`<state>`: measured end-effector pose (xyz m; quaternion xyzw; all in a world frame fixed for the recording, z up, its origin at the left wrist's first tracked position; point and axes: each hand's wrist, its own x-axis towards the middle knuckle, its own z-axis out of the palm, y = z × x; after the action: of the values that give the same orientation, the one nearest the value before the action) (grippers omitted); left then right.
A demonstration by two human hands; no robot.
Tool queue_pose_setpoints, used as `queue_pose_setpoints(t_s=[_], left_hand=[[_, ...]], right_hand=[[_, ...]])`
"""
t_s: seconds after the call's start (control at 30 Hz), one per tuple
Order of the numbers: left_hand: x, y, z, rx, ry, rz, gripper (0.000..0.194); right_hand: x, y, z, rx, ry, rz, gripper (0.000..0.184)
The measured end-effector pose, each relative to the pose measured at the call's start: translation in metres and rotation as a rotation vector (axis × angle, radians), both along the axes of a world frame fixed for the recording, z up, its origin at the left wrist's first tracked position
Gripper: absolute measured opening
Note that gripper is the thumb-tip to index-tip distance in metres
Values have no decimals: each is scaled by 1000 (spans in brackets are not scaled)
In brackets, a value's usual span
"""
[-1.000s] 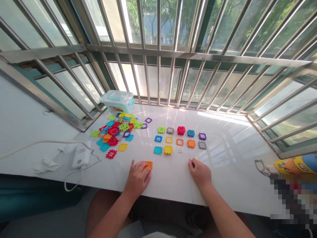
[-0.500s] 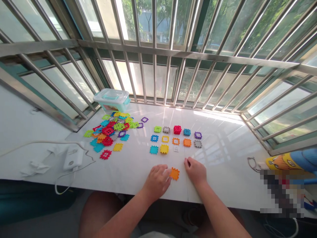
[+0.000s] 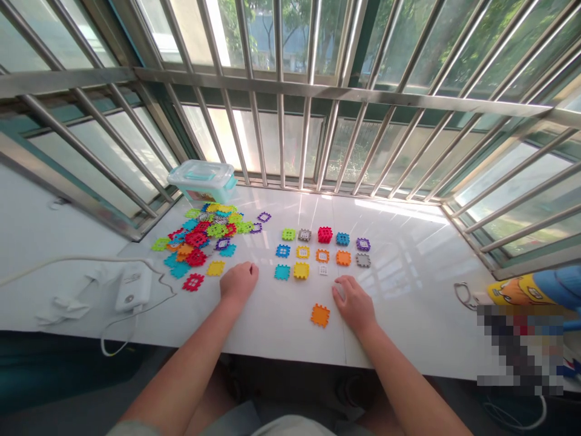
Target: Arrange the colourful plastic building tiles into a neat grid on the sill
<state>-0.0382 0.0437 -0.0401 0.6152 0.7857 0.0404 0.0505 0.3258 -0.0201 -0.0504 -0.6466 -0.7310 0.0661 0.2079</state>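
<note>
the left hand (image 3: 238,283) has drawn back from the orange tile and now rests on the white counter near the loose heap, while the right hand (image 3: 354,304) has barely shifted. the left hand's fingers curl under, out of sight, so i cannot tell whether they pinch anything small. the right hand lies open and empty, its fingers apart, the fingertips on the counter.

the orange tile (image 3: 320,315) sits alone at lower centre, just beside the right hand and apparently not touching it. it is a flat, square plastic piece with notched edges, lying face up and slightly turned. a piece this flat is best shifted with light fingertip pressure, or lifted by one notched edge, so that its neighbours stay put.

just above it, the sorted tiles (image 3: 323,247) stand in three tidy rows at centre, well spaced, with the top two rows full at five each. the third row is shorter: a teal tile (image 3: 282,272), a yellow tile (image 3: 301,270) and a small white tile (image 3: 323,270). to the left, the jumbled tile heap (image 3: 200,236) spreads across the counter in many colours. behind it at upper left stands a clear plastic box (image 3: 202,181) with a teal lid, and a white power adapter (image 3: 131,287) lies at lower left.
</note>
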Motion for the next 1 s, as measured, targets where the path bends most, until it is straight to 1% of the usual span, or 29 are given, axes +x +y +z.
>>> queue_pose_setpoints(t_s=[0.13,0.27,0.4,0.73,1.0], left_hand=[[2,1,3,-23,-8,20,47],[0,1,2,-22,-11,28,47],[-1,2,0,-11,-8,24,48],[-1,2,0,-25,-5,23,47],[-1,2,1,-26,-21,21,47]], right_hand=[[-3,21,-2,-32,28,31,31],[-10,43,-4,-53,43,62,34],[-14,55,-4,-74,43,74,36],[-13,56,-5,-90,37,63,33],[-11,43,-3,-136,66,139,30]])
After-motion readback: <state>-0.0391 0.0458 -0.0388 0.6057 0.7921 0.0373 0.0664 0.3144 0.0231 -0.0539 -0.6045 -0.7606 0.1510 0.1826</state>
